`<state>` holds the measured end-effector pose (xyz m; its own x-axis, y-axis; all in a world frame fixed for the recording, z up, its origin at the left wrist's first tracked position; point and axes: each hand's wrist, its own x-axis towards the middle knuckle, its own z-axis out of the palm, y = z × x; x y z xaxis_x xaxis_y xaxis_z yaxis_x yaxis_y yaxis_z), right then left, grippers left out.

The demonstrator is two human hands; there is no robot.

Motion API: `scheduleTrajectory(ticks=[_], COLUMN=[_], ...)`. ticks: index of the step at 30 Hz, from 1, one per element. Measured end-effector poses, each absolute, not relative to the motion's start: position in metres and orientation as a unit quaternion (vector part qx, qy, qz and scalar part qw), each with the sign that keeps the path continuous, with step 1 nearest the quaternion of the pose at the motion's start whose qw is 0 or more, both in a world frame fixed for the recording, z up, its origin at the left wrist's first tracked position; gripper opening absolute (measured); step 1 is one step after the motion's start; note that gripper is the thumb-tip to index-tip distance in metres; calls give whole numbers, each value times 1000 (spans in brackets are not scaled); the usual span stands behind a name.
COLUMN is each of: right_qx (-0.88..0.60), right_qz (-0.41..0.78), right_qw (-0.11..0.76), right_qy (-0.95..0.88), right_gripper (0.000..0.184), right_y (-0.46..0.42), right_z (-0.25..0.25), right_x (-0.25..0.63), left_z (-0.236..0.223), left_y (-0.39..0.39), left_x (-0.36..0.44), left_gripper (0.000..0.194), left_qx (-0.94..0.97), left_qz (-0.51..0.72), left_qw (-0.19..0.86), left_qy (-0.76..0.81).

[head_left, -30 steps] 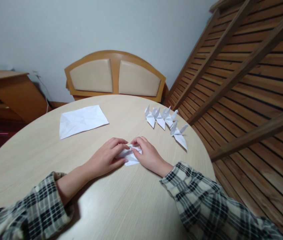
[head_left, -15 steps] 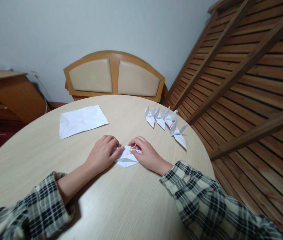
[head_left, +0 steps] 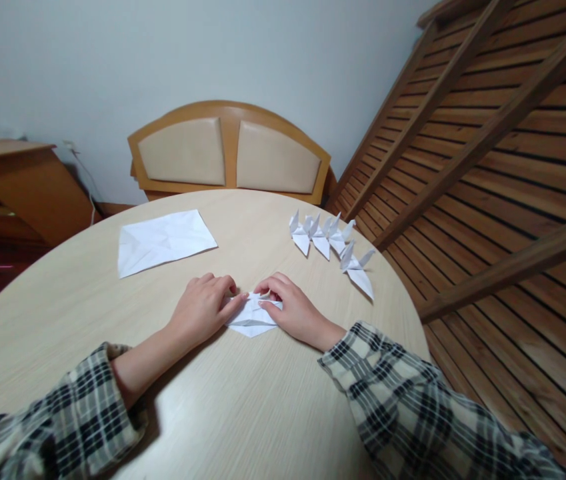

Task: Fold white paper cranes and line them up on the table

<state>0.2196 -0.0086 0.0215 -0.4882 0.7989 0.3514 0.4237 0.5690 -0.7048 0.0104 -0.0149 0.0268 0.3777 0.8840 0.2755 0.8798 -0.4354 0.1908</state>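
Note:
A small piece of white folded paper [head_left: 251, 319] lies on the round pale wooden table [head_left: 243, 407]. My left hand [head_left: 201, 308] rests on its left end with the fingers curled and the fingertips pressing the paper down. My right hand [head_left: 290, 309] presses its right end, fingers bent and pinched at a fold. Both wrists lie on the tabletop, in plaid sleeves.
Three finished white paper cranes [head_left: 330, 237] stand at the table's far right. A flat creased white sheet [head_left: 163, 240] lies at the far left. A wooden chair [head_left: 230, 152] stands behind the table, slatted wooden boards [head_left: 487, 167] lean at the right, a wooden cabinet [head_left: 17, 183] at the left.
My left hand has slid left off the middle of the paper, uncovering more of it. My right hand has stayed at the right end.

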Motion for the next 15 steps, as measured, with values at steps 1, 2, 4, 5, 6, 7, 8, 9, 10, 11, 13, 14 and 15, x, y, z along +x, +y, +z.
scheduleTrajectory(ticks=[1, 2, 4, 5, 6, 7, 8, 9, 10, 11, 13, 14, 15], right_qx=[-374, -374, -375, -375, -375, -374, -374, -374, -375, -375, -378, -382, -387], right_qz=[275, 275, 276, 276, 276, 276, 276, 276, 276, 276, 268, 256, 238], right_qw=[340, 340, 339, 339, 340, 341, 341, 341, 341, 342, 345, 346, 348], right_qy=[-818, -818, -817, -817, -817, -817, -817, -817, -816, -816, -816, -818, -820], right_gripper=[21, 21, 22, 23, 23, 23, 24, 24, 25, 25, 26, 26, 26], right_y=[-9, -9, -8, -8, -8, -8, -8, -8, -8, -9, -8, -8, -8], right_z=[21, 21, 22, 22, 22, 22, 22, 23, 23, 23, 24, 24, 24], right_x=[219, 219, 219, 219, 219, 219, 219, 219, 219, 219, 220, 220, 221], left_z=[27, 28, 29, 29, 29, 29, 29, 29, 29, 29, 30, 30, 30], left_y=[-15, -15, -16, -16, -16, -16, -16, -16, -16, -16, -16, -16, -17], left_x=[11, 11, 11, 11, 11, 11, 11, 11, 11, 11, 12, 12, 12], left_gripper=[41, 42, 45, 46, 47, 47, 47, 47, 47, 47, 46, 46, 46], left_qx=[829, 829, 830, 831, 832, 834, 836, 839, 842, 845, 850, 853, 856], left_qz=[166, 165, 163, 163, 162, 161, 159, 159, 158, 159, 162, 164, 167], left_qw=[5, 2, -6, -10, -11, -11, -8, -5, -1, 3, 11, 15, 19], left_qy=[533, 534, 533, 532, 530, 528, 525, 521, 516, 511, 501, 495, 490])
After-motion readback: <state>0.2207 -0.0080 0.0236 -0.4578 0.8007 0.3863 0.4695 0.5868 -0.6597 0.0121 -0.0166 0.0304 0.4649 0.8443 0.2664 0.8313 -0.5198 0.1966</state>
